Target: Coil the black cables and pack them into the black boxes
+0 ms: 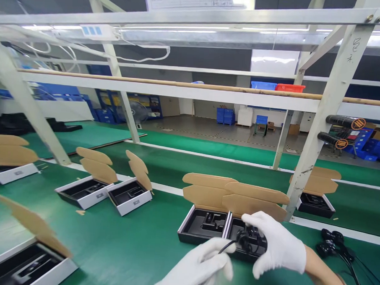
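At the far left edge of the frame an open white-sided box [10, 172] sits on the green worktop [135, 249] with its brown card flaps raised. Below it, in the lower left corner, a nearer box [30, 265] lies open with a black tray inside. Further right, in the middle left, a pair of white boxes [104, 193] stand side by side at an angle, both with their flaps up.

At centre, two black boxes touch each other. The left black box [203, 225] shows a black insert with shaped recesses. The right black box [253, 203] is partly covered by the gloved hands.

The left hand [197, 269], in a white glove at the bottom centre, is curled narrow, and the thin cord runs into its fingers. That cord leads up to the black corded part [245, 239], which sits over the tray of the right black box. The right hand [273, 247], also gloved, closes its fingers on the bulky end of that part.

Just right of the hands a white frame post [319, 135] rises from the worktop. Behind it is another open black box [316, 204]. In the lower right, a heap of black corded parts [333, 243] lies loose.
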`<move>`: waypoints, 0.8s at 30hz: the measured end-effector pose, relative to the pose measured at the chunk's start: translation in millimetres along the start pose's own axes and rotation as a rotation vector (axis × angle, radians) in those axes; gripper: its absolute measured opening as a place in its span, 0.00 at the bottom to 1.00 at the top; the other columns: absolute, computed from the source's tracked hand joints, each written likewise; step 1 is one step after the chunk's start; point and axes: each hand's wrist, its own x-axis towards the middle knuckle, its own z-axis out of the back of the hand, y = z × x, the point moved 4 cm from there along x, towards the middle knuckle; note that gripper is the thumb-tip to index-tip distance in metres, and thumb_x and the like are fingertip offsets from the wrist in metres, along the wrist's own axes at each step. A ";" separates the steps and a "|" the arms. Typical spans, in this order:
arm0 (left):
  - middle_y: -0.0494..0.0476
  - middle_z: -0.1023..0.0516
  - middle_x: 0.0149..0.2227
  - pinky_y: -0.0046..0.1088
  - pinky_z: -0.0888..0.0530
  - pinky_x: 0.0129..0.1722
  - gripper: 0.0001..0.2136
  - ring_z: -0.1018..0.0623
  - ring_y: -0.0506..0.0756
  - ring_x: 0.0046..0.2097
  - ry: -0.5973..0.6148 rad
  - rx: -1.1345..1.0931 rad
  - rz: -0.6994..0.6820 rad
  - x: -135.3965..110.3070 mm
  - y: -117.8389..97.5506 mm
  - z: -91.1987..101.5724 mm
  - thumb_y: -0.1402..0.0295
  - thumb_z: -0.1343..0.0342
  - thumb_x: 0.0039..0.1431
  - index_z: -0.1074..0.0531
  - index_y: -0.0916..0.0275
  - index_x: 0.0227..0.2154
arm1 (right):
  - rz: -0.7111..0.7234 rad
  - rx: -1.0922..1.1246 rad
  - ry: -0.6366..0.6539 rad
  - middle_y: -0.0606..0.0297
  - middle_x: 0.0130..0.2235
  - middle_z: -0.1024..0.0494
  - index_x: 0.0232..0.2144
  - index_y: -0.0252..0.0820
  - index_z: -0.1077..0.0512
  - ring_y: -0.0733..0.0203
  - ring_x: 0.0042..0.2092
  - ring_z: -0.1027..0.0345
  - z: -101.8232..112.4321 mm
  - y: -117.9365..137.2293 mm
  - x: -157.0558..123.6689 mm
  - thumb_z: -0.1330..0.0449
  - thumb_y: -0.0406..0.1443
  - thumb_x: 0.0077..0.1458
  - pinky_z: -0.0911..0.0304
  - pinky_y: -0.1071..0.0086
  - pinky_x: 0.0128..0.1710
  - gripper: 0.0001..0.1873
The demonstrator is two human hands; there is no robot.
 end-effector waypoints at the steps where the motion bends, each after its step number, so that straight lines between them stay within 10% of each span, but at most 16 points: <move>1: 0.55 0.21 0.30 0.24 0.52 0.17 0.13 0.45 0.44 0.17 -0.010 0.050 -0.053 9.2 -7.3 -3.1 0.58 0.41 0.56 0.23 0.61 0.40 | 0.002 0.067 -0.089 0.59 0.48 0.25 0.57 0.48 0.33 0.53 0.46 0.29 5.6 11.4 -4.9 0.30 0.48 0.40 0.32 0.63 0.45 0.41; 5: 0.55 0.20 0.35 0.26 0.32 0.31 0.06 0.27 0.55 0.35 -0.227 0.296 -0.361 52.4 -26.4 -3.0 0.68 0.43 0.56 0.21 0.55 0.31 | -0.242 0.182 -0.316 0.67 0.37 0.22 0.38 0.47 0.27 0.59 0.37 0.27 16.4 23.3 -17.3 0.41 0.37 0.53 0.32 0.65 0.41 0.08; 11: 0.51 0.27 0.23 0.30 0.30 0.36 0.16 0.27 0.55 0.28 -0.020 0.322 -0.342 101.1 -14.7 -30.6 0.57 0.50 0.62 0.26 0.56 0.22 | -0.379 0.322 -0.295 0.67 0.34 0.20 0.36 0.46 0.32 0.58 0.36 0.24 14.0 -2.4 -13.0 0.43 0.32 0.48 0.29 0.63 0.40 0.10; 15: 0.44 0.38 0.15 0.27 0.38 0.19 0.22 0.38 0.50 0.16 0.249 0.387 -0.083 110.5 2.4 -45.0 0.45 0.55 0.61 0.29 0.57 0.27 | -0.140 0.025 -0.466 0.55 0.53 0.25 0.50 0.44 0.30 0.52 0.54 0.31 21.1 -15.0 -15.8 0.43 0.32 0.49 0.34 0.56 0.53 0.23; 20: 0.51 0.22 0.29 0.28 0.34 0.23 0.21 0.29 0.53 0.23 0.215 0.764 -0.191 125.1 21.0 -12.4 0.46 0.46 0.56 0.24 0.53 0.45 | -0.298 -0.253 -0.053 0.62 0.38 0.19 0.40 0.48 0.21 0.54 0.42 0.26 -9.9 -49.3 -14.4 0.45 0.38 0.59 0.33 0.62 0.42 0.13; 24: 0.56 0.20 0.36 0.36 0.30 0.40 0.14 0.24 0.60 0.38 0.161 0.896 -0.336 133.4 55.0 8.2 0.51 0.44 0.57 0.19 0.50 0.37 | -0.371 -0.470 0.255 0.58 0.34 0.18 0.32 0.46 0.18 0.48 0.43 0.27 -53.6 -68.2 -1.5 0.39 0.44 0.54 0.35 0.62 0.41 0.12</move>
